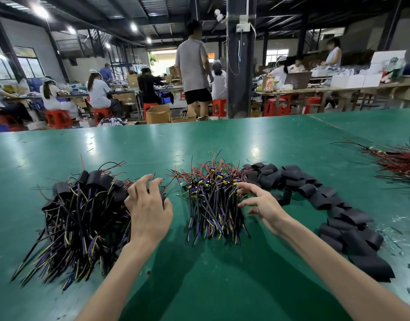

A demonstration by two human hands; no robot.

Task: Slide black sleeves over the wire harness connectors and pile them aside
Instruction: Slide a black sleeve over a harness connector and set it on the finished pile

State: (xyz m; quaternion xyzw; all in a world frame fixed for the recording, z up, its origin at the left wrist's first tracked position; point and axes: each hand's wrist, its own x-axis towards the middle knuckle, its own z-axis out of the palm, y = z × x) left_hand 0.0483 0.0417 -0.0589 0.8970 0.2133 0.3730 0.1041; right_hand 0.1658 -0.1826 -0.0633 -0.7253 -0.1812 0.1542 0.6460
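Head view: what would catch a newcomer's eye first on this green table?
Three heaps in a row on the green table: sleeved harnesses at left, bare harnesses with blue and yellow connectors in the middle, loose black sleeves curving away at right. The left hand is over the sleeved heap's edge; the right hand reaches between the other two.

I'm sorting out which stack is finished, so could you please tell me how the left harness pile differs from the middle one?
The left pile has black sleeves over its connector ends; the middle pile shows bare blue-and-yellow connectors. The left pile is larger and fans out; the middle pile is smaller and tighter. Both hold black, yellow and purple wires with red leads, on the green table.
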